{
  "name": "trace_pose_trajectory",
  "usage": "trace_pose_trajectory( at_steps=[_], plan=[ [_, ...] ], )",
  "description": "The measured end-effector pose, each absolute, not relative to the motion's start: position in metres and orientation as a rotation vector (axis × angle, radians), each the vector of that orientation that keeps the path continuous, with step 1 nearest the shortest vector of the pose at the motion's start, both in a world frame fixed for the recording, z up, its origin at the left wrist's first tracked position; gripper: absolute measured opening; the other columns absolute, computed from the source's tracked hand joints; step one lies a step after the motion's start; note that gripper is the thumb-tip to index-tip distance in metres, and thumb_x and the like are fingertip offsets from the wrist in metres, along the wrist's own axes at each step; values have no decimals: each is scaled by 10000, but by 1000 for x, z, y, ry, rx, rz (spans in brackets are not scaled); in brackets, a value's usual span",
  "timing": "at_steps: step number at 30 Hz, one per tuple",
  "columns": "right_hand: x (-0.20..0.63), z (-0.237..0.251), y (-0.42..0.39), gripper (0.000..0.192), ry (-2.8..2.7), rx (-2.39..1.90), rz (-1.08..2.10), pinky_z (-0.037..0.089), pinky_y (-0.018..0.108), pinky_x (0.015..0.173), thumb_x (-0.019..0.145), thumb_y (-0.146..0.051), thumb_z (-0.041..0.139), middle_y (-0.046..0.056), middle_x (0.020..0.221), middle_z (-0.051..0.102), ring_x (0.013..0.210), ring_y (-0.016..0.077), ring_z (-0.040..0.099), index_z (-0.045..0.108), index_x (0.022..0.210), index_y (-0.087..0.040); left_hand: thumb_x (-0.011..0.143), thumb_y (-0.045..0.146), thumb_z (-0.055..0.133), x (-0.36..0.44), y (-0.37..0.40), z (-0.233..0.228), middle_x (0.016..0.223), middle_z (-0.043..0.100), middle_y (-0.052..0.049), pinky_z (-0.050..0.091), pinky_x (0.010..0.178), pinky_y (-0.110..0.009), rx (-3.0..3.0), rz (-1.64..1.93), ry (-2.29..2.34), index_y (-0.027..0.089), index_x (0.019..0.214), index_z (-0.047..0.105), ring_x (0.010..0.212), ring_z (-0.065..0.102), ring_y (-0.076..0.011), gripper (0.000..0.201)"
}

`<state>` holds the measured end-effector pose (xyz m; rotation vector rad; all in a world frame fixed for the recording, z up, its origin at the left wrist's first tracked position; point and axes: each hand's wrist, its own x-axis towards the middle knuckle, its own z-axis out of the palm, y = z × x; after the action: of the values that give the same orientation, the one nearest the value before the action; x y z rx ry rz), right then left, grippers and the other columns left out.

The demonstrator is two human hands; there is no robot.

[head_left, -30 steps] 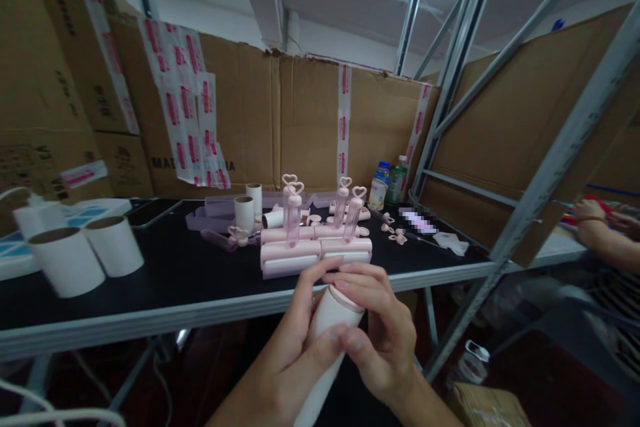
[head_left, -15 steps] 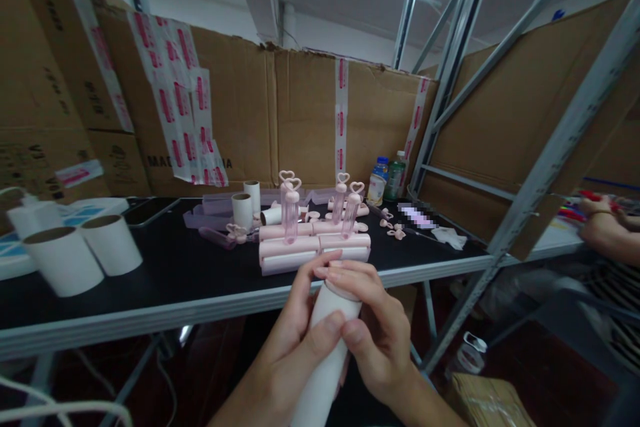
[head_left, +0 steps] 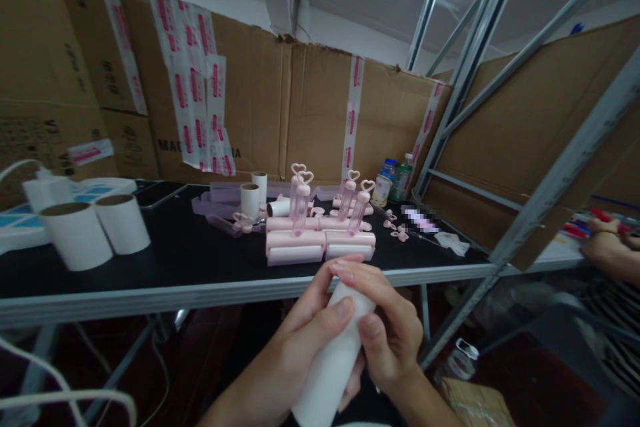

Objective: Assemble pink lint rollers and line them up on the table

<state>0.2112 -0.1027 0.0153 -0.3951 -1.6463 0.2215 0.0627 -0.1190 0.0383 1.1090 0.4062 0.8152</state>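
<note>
both hands hold a white roll (head_left: pixel 330 363) upright and slightly tilted, below the front edge of the black table (head_left: pixel 165 260) and not resting on anything. the left hand (head_left: pixel 300 353) wraps the middle of the roll with its thumb laid across the front, fingers curled closed around it; the right hand (head_left: pixel 387 327) closes over the top end, fingertips bent down on the rim, so whatever sits at that end is hidden. the risk, as i judge it, is a slip: the roll hangs over open floor, and if the grip at the top loosens while the fingers press or twist there, it could drop among the cables and table legs. pushing crooked on the top end could also seat a part askew, though the fit cannot be seen. just past the hands, a cluster of pink roller holders (head_left: pixel 320 243) with heart-topped handles (head_left: pixel 299 195) stands near the table edge, close enough to be knocked if the roll is lifted forward. two large white tubes (head_left: pixel 95 230) stand far left, small paper cores (head_left: pixel 253 197) behind, bottles (head_left: pixel 393 180) by the metal rack post (head_left: pixel 450 120). another person's arm (head_left: pixel 605 247) rests at the far right, well apart.
</note>
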Motion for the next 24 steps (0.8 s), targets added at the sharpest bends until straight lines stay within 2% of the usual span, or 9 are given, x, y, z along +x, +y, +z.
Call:
trace_pose_trajectory(
  at_steps=[5,8,11,14,16,17,19,21,24],
  plan=[
    [212,14,-106,376,-1677,-437,240,540,460,1101,1082,-369,504,40,1346,740,1256,266,686,635,1431,-318,947,604,624,63,-117,33,616,630,3,463,406,-173,1050,810,379,296,1631,190,433,535,-122,867],
    [213,13,-106,421,-1722,-477,262,499,449,1157,1082,-410,507,34,1446,681,1371,266,610,586,1487,-328,964,581,616,61,-117,40,634,641,5,482,431,-178,1038,844,399,335,1643,153,459,568,-133,858],
    [224,17,-94,489,-1570,-495,158,470,510,1168,1096,-496,415,73,1524,613,1439,305,543,537,1528,-304,975,513,626,55,-115,52,806,673,-9,501,468,-197,1040,1006,476,392,1582,303,530,610,-134,698],
    [258,26,-63,420,-1242,-684,25,510,505,1093,1108,-392,390,116,1406,688,1284,285,662,567,1460,-247,960,468,649,46,-107,60,889,657,-6,510,486,-217,1104,1240,631,332,1385,517,581,607,-136,465],
    [289,32,-33,384,-1319,-989,-27,524,468,1057,1092,-369,424,143,1335,718,1200,268,691,624,1365,-187,946,471,661,40,-100,62,892,654,1,515,487,-232,1136,1356,710,306,1277,555,594,601,-146,385],
    [304,35,-16,394,-1458,-1174,-56,524,450,1048,1088,-377,409,142,1325,723,1201,261,684,641,1339,-181,937,474,669,37,-98,62,898,661,4,522,496,-241,1138,1395,735,305,1257,555,601,602,-151,380],
    [328,38,17,313,-1612,-1295,-14,543,442,985,1015,-379,571,144,1161,782,1088,287,715,745,1168,-169,920,484,691,33,-94,60,896,674,6,537,551,-237,1124,1443,780,304,1252,558,652,625,-158,400],
    [339,40,44,262,-1725,-1355,29,550,444,969,965,-389,677,123,1061,795,1022,277,727,771,1066,-166,900,494,723,32,-93,59,890,685,3,513,595,-197,1110,1471,840,294,1248,581,724,639,-156,425],
    [336,40,70,306,-1836,-1410,68,564,465,974,979,-430,701,90,1111,762,1024,240,722,732,1112,-156,866,503,764,33,-93,58,884,691,0,435,561,-168,1122,1509,884,280,1217,622,717,604,-143,439]
  ],
)
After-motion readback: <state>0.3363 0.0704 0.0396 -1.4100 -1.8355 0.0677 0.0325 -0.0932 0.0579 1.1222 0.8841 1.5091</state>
